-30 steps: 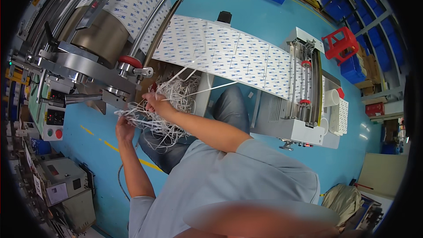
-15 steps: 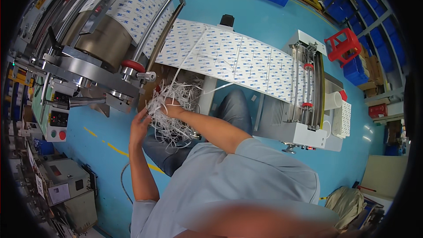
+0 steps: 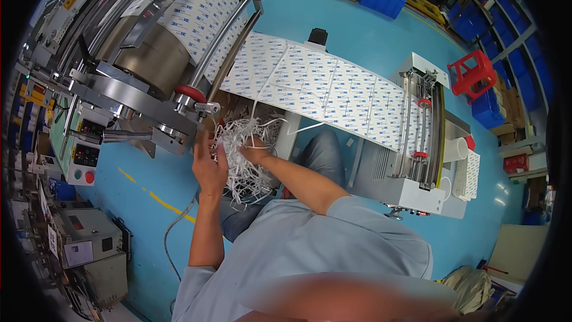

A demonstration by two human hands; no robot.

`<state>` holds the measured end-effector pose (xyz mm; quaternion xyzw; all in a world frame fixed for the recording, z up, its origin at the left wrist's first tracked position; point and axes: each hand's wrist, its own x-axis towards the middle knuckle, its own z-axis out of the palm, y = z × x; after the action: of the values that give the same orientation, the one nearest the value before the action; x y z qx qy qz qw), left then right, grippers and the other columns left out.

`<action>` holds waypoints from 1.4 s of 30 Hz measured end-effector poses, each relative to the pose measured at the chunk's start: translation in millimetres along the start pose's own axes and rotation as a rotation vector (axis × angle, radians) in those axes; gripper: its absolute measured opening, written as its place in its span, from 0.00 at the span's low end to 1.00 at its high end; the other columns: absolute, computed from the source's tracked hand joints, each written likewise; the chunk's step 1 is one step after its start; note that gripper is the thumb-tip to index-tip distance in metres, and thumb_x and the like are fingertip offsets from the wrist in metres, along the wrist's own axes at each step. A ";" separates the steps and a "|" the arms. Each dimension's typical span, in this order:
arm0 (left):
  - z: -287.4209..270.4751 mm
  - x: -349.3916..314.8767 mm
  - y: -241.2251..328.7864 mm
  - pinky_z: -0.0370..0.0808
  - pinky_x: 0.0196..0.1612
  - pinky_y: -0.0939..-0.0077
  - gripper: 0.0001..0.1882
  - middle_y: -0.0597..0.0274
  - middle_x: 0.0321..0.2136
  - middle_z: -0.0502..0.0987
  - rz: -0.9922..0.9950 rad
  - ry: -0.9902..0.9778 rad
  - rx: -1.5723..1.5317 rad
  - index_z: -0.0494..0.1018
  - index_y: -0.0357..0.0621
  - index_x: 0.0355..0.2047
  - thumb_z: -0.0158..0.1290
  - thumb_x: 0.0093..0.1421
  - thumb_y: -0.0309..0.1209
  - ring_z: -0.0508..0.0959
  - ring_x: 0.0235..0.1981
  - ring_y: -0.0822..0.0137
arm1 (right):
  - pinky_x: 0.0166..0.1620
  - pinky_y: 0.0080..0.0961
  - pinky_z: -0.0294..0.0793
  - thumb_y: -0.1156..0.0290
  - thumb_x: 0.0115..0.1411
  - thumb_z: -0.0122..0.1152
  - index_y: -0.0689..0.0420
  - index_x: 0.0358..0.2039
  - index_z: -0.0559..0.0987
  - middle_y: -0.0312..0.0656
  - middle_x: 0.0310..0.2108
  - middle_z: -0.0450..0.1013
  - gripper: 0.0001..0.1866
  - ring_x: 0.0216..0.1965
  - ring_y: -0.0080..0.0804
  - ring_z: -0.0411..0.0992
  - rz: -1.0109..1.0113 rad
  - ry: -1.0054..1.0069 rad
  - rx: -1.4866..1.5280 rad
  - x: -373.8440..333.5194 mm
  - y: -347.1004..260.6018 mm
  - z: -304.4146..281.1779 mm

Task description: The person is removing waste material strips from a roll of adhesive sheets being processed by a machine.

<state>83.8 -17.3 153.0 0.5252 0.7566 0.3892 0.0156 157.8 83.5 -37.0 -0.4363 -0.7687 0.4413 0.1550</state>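
A loose tangle of thin white strips (image 3: 245,180) bunches up below the printed white sheet (image 3: 351,91), in front of my body. From its right side my right hand (image 3: 255,152) reaches in, fingers curled on the strips and partly covered by them. My left hand (image 3: 208,166) is at the tangle's left edge, fingers raised and thumb apart, its palm against the outer strips. One long strip (image 3: 260,90) runs from the bunch up across the sheet. Another narrow strip (image 3: 310,127) stretches right toward the sheet's lower edge.
A large metal roller (image 3: 146,62) with shafts and red collars stands at upper left. The sheet runs right into a cutting unit (image 3: 411,173). Beside it are a white roll (image 3: 456,149) and a red stool (image 3: 473,74). A control panel (image 3: 86,152) stands left; a cable (image 3: 168,244) lies on the floor.
My left hand has moved right and turned more upright against the strips. My right hand is slightly farther right and lower, still in the tangle. The whole view has shifted a little.
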 end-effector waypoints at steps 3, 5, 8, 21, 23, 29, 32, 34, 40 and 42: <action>15.8 -0.8 11.2 0.70 0.40 0.64 0.33 0.46 0.42 0.69 0.147 -0.256 -0.018 0.59 0.37 0.54 0.57 0.49 0.33 0.72 0.39 0.51 | 0.45 0.38 0.68 0.57 0.52 0.54 0.60 0.34 0.76 0.52 0.36 0.72 0.18 0.40 0.47 0.70 -0.243 -0.013 0.140 4.8 25.1 14.3; 41.6 10.4 35.5 0.63 0.51 0.59 0.44 0.41 0.51 0.61 0.221 -0.342 0.029 0.51 0.36 0.58 0.61 0.44 0.37 0.64 0.51 0.45 | 0.49 0.36 0.66 0.62 0.49 0.57 0.57 0.38 0.75 0.49 0.38 0.72 0.17 0.43 0.43 0.69 -0.464 0.061 0.253 7.3 33.0 26.0; 74.2 23.3 49.0 0.56 0.56 0.54 0.54 0.38 0.57 0.52 0.204 -0.427 0.049 0.44 0.37 0.61 0.64 0.40 0.40 0.57 0.57 0.43 | 0.49 0.36 0.66 0.63 0.49 0.57 0.57 0.39 0.75 0.49 0.39 0.72 0.17 0.44 0.43 0.69 -0.503 0.031 0.280 5.6 18.8 30.2; 91.5 45.6 15.8 0.73 0.33 0.74 0.11 0.55 0.24 0.78 0.012 -0.440 -0.302 0.76 0.39 0.30 0.56 0.51 0.34 0.79 0.28 0.61 | 0.50 0.35 0.65 0.68 0.47 0.58 0.58 0.40 0.74 0.47 0.41 0.72 0.18 0.46 0.42 0.67 -0.612 -0.048 0.367 5.8 -5.9 3.6; 88.6 44.5 -3.0 0.73 0.33 0.75 0.11 0.54 0.25 0.78 -0.029 -0.510 -0.379 0.75 0.38 0.31 0.56 0.51 0.33 0.79 0.28 0.62 | 0.50 0.34 0.65 0.68 0.47 0.58 0.58 0.41 0.74 0.47 0.42 0.72 0.18 0.46 0.42 0.67 -0.624 -0.056 0.380 5.4 -11.6 0.9; 43.0 32.4 -36.2 0.70 0.30 0.83 0.06 0.64 0.24 0.77 -0.299 -0.398 -0.466 0.74 0.35 0.31 0.52 0.56 0.26 0.74 0.27 0.78 | 0.49 0.27 0.67 0.78 0.43 0.62 0.61 0.46 0.71 0.47 0.44 0.70 0.26 0.46 0.33 0.68 -0.058 -0.480 0.837 12.1 10.4 -39.2; 48.1 31.8 -65.2 0.68 0.32 0.85 0.05 0.66 0.27 0.76 -0.338 -0.313 -0.646 0.74 0.36 0.32 0.52 0.56 0.24 0.72 0.29 0.80 | 0.48 0.25 0.68 0.83 0.47 0.60 0.57 0.52 0.67 0.41 0.47 0.67 0.30 0.45 0.31 0.69 0.036 -0.473 1.339 20.3 65.0 -44.0; 37.3 24.7 -82.8 0.68 0.36 0.86 0.07 0.65 0.30 0.77 -0.430 -0.167 -0.693 0.73 0.36 0.34 0.53 0.56 0.26 0.73 0.32 0.78 | 0.48 0.26 0.69 0.81 0.49 0.60 0.55 0.53 0.65 0.39 0.47 0.65 0.29 0.45 0.30 0.68 0.129 -0.578 1.473 8.5 58.3 -78.3; 44.6 20.4 -79.0 0.67 0.37 0.85 0.09 0.67 0.31 0.75 -0.379 -0.080 -0.602 0.73 0.36 0.35 0.53 0.57 0.30 0.72 0.32 0.78 | 0.46 0.21 0.70 0.81 0.51 0.57 0.54 0.51 0.67 0.37 0.45 0.69 0.25 0.45 0.24 0.68 0.258 -0.248 1.234 -3.7 85.2 -109.1; 39.5 19.1 -81.5 0.67 0.37 0.85 0.10 0.67 0.31 0.75 -0.432 -0.129 -0.604 0.74 0.36 0.36 0.53 0.57 0.30 0.72 0.32 0.78 | 0.45 0.21 0.70 0.81 0.51 0.57 0.54 0.51 0.67 0.37 0.44 0.70 0.25 0.44 0.23 0.68 0.295 -0.134 1.161 -7.9 82.6 -111.9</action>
<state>28.6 8.9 83.5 0.3487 0.6986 0.5486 0.2990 276.1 156.9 -40.0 -0.3536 -0.3416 0.8323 0.2561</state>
